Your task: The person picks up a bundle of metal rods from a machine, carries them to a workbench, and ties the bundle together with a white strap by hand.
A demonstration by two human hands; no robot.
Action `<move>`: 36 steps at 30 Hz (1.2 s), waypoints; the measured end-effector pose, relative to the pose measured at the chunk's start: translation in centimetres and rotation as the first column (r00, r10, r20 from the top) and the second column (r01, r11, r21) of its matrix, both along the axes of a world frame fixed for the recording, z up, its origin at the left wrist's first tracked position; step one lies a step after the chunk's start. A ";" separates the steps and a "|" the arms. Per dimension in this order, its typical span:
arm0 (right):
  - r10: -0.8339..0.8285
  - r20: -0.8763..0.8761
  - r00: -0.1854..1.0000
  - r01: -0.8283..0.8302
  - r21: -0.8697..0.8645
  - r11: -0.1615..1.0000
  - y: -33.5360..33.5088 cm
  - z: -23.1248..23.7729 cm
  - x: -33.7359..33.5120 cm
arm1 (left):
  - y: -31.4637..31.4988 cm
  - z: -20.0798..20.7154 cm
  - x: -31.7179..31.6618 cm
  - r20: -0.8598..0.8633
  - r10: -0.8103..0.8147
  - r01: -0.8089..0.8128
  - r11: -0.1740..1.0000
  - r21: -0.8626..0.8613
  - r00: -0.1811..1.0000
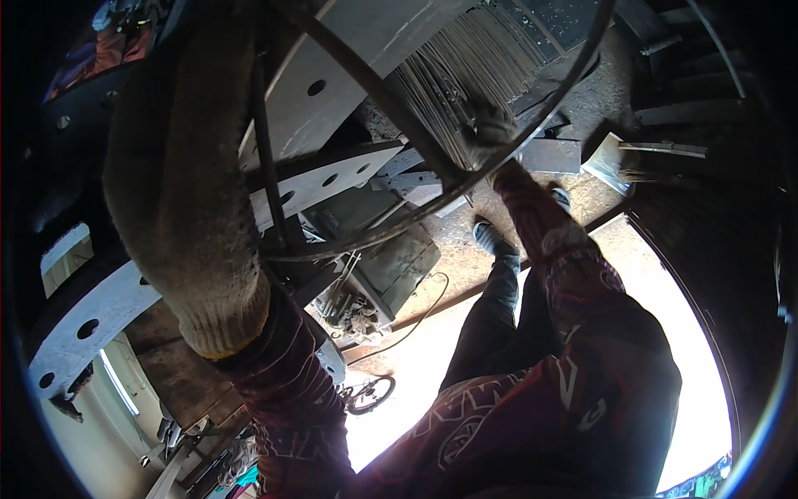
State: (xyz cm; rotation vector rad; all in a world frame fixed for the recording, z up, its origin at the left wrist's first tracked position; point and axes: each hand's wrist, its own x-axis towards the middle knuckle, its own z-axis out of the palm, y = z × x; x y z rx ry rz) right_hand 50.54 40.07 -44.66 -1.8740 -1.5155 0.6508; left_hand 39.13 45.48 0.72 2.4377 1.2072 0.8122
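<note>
My left hand (pixel 187 175), in a knitted work glove, is raised large and close at the upper left. Its fingers fade into shadow beside the bars of a dark metal hoop frame (pixel 366 237), so their grip is hidden. The frame's curved rim sweeps across the middle, with straight bars joining it. Farther down, my gloved right hand (pixel 492 133) is beside the rim, which crosses in front of my wrist. Under that hand lie the ends of many thin metal rods (pixel 465 62). Blur and shadow hide what its fingers do.
Curved pale steel plates with round holes (pixel 328 179) stand at the left. A grey metal box (pixel 407 262) and scrap pieces (pixel 357 320) sit below the frame. A cable (pixel 432 312) crosses the floor near my feet. A brush-like tool (pixel 611 166) lies at the right.
</note>
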 end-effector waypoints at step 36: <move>-0.196 -0.889 0.414 -0.608 -0.430 0.667 -10.9 2.2 -6.8 | -3.6 1.2 -0.8 -0.144 0.426 -0.422 0.905 0.059 0.893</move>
